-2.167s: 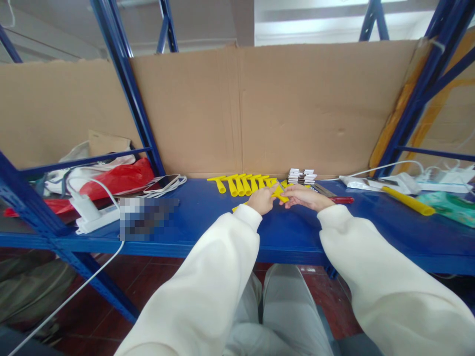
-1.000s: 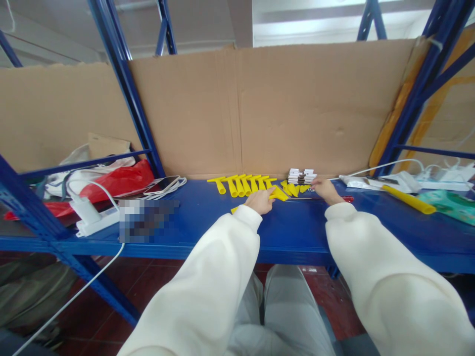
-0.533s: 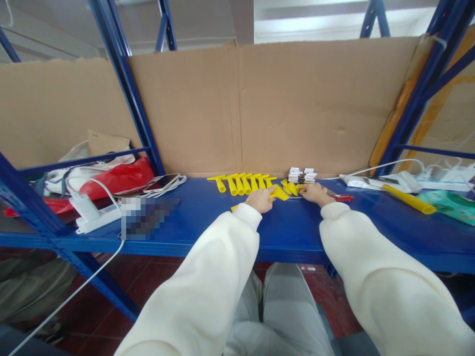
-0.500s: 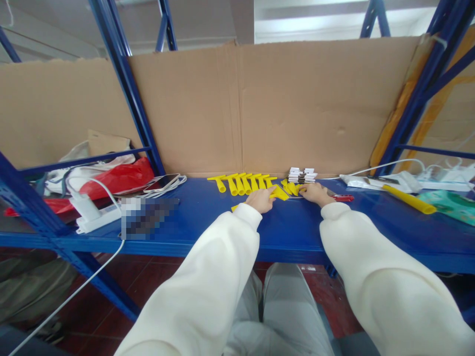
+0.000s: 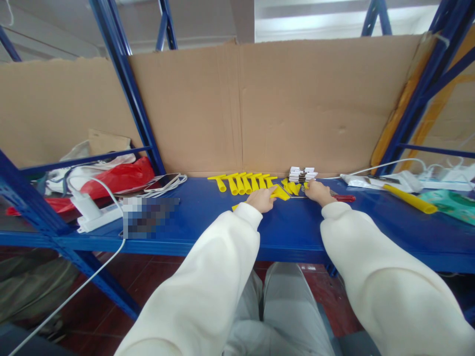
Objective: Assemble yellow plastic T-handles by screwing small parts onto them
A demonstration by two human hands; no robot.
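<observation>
My left hand [image 5: 261, 200] is closed around a yellow T-shaped tube piece [image 5: 281, 193] that lies low over the blue shelf, its wide end pointing right. A little to the right, my right hand [image 5: 318, 193] has its fingertips pinched on a small yellow scrap [image 5: 306, 186]. More yellow scraps [image 5: 291, 187] lie between the two hands. Behind the left hand stretches a row of several yellow T-shaped tube pieces [image 5: 240, 184]. A red-handled tool [image 5: 345, 198] sits beside my right hand, partly hidden by it.
A white-and-black stack of small items [image 5: 302, 174] stands by the cardboard wall [image 5: 315, 104]. To the right lie a long yellow tube [image 5: 410, 199] and a green packet [image 5: 451, 205]. On the left are a phone [image 5: 163, 182], a white power strip [image 5: 104, 217] and a red bag [image 5: 118, 177].
My right hand has drawn slightly right, away from the pile of yellow scraps, with a small yellow scrap at its fingertips. My left hand stays in place.
</observation>
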